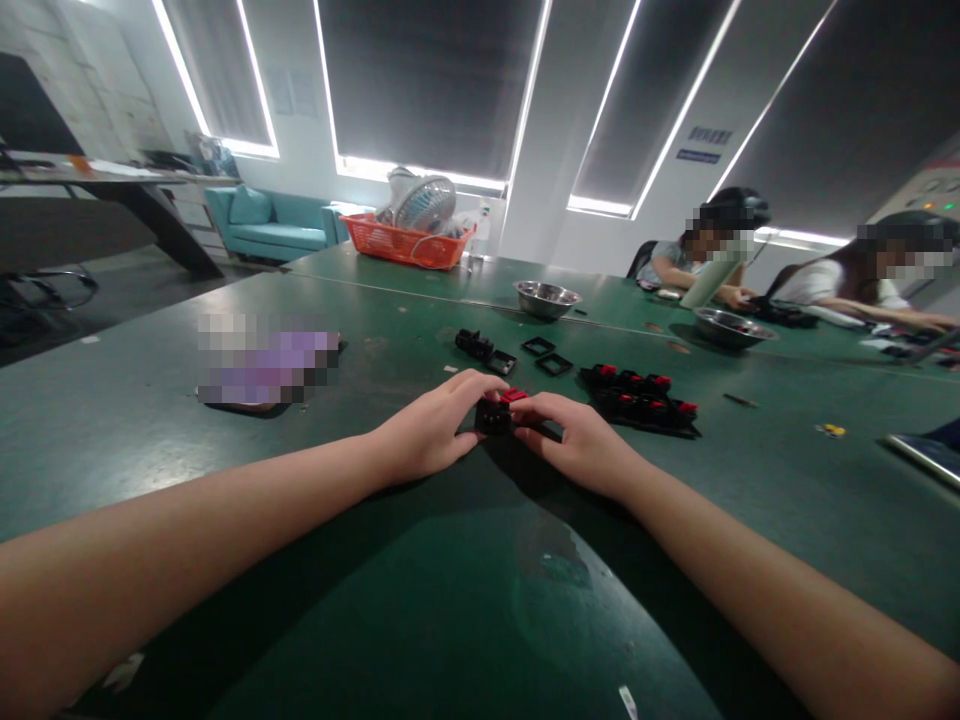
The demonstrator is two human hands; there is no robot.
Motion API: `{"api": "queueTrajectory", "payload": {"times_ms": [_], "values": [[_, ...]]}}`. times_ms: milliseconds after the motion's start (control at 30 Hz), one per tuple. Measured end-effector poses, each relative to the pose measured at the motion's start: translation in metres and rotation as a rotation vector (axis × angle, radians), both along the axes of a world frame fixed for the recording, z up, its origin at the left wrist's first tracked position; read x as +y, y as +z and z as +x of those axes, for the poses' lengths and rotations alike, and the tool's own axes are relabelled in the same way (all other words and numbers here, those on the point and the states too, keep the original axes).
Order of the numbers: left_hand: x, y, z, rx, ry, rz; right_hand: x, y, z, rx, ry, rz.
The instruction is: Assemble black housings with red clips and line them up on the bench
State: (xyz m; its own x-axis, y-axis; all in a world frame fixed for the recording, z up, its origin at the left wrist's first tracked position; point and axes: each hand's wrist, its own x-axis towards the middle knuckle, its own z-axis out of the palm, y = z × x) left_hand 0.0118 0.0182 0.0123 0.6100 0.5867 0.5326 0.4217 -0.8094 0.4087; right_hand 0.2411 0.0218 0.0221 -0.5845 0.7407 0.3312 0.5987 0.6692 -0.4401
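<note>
My left hand (431, 425) and my right hand (581, 435) meet at the middle of the green table (420, 600). Between them is a small black plastic part with a red piece (495, 417); fingers of both hands close on it from either side. Just beyond lie a dark block-shaped part (474, 344), a small black part with a grey inside (501, 362) and two black square frames (554, 365). To the right of my right hand, several black parts with red pieces stand in rows on a black tray (675, 430).
A purple-covered item (277, 370), partly blurred, lies left. Metal bowls (547, 300) (731, 328) stand farther back, with an orange basket (405, 243) behind. Two people (712, 250) sit at the far right. A flat device (922, 455) lies at the right edge.
</note>
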Motion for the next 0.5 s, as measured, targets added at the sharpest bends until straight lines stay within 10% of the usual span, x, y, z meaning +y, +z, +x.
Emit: {"api": "queueTrajectory", "payload": {"times_ms": [500], "values": [[0.0033, -0.0044, -0.0040, -0.085, -0.014, 0.165, 0.0024, -0.0055, 0.0005, 0.008, 0.028, 0.053]]}}
